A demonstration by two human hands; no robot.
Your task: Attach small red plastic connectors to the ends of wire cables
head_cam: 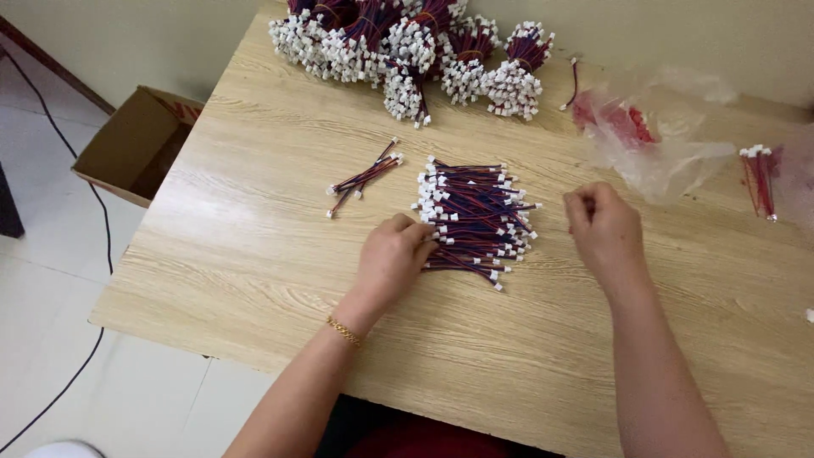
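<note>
I saw the flat pile of short red-and-blue wires (476, 219) with white plugs lying mid-tabletop (254, 254), directly between my two hands. My left hand (392, 259) rested at its near-left edge, fingers curled together onto the plug ends, touching them. My right hand (602, 227) sat just right of the pile, fingers pinched together; whether it held a wire I could not tell. One small loose bunch (363, 177) lay left of the pile. Several tied bundles (407, 47) crowded the far edge; I couldn't count them exactly. One clear bag (657, 140) lay right, one cardboard box (136, 140) on the floor.
</note>
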